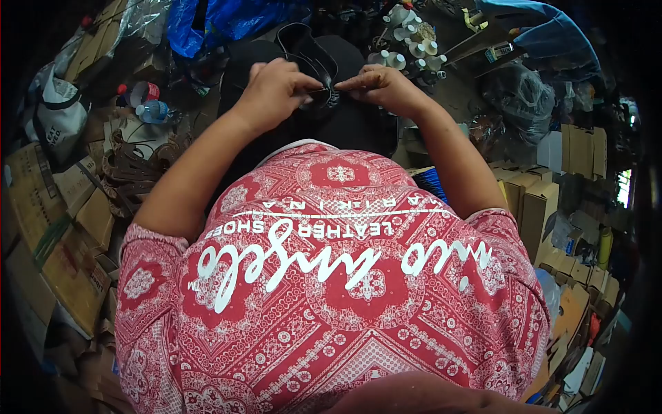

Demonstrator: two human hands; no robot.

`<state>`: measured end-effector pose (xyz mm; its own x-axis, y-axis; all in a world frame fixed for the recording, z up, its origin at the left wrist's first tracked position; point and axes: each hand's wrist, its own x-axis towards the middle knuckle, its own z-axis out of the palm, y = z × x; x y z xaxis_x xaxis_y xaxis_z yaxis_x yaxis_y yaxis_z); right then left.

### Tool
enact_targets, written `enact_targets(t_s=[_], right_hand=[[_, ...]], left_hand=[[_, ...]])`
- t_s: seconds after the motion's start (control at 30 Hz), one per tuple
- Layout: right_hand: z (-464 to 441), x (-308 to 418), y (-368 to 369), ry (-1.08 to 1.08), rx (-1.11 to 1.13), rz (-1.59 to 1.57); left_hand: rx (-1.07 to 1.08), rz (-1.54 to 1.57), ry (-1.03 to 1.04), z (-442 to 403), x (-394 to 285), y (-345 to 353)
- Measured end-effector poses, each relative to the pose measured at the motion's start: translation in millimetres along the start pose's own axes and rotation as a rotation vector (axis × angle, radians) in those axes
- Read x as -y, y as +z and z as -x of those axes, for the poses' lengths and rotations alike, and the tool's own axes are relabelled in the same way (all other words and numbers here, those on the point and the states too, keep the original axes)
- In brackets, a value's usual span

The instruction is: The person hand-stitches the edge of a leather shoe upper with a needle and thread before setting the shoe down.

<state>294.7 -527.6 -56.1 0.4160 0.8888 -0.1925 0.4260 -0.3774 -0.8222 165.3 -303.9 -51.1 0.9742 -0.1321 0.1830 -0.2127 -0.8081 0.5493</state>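
A black shoe upper with a curved, raised edge lies on my dark-clad lap. Thin cord or thread lines run down its middle to a row of small stitches or lacing. From the left, my left hand closes thumb and forefinger in a pinch at this row. My right hand meets it from the other side, its fingertips pressed together on the same spot. The fingertips almost touch each other. Whether a needle or a loose thread end is between them is too small to make out.
Several white-capped bottles stand beyond my right hand. A blue plastic sheet lies at the back. To the left are a clear water bottle, brown leather scraps and cardboard. Boxes are stacked at right.
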Motion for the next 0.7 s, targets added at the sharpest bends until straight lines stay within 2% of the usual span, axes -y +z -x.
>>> enact_targets(t_s=[0.03, 0.1, 0.13, 0.17, 0.27, 0.33, 0.43, 0.5, 0.57, 0.63, 0.7], right_hand=[[3, 1, 5, 0.034, -0.056, -0.055], [6, -1, 9, 0.066, -0.076, -0.089], [5, -4, 12, 0.086, -0.088, -0.221], [4, -5, 14, 0.103, -0.099, -0.351], [2, 0, 14, 0.196, -0.084, -0.488], [-1, 0, 14, 0.193, -0.085, -0.496], [-6, -1, 14, 0.183, -0.095, -0.481], [-9, -1, 12, 0.173, -0.104, -0.46], [-16, 3, 8, 0.191, -0.046, -0.188], [-19, 3, 7, 0.177, -0.034, -0.15], [-17, 3, 5, 0.165, -0.022, -0.116]], left_hand=[[0.006, -0.002, -0.001, 6, -1, 1], [-0.016, -0.021, -0.167, 13, -4, 6], [0.018, -0.035, -0.22, 10, -8, 7], [0.017, -0.033, -0.219, 8, -9, 9], [0.011, -0.017, -0.291, 1, -11, 13], [0.046, 0.073, -0.384, -4, -13, 15], [0.101, 0.183, -0.417, -13, -10, 22], [0.151, 0.242, -0.399, -18, -8, 21], [0.195, 0.293, -0.381, -22, -9, 16], [0.194, -0.009, -0.096, -26, -14, 10], [0.177, -0.03, -0.038, -29, -14, 4]])
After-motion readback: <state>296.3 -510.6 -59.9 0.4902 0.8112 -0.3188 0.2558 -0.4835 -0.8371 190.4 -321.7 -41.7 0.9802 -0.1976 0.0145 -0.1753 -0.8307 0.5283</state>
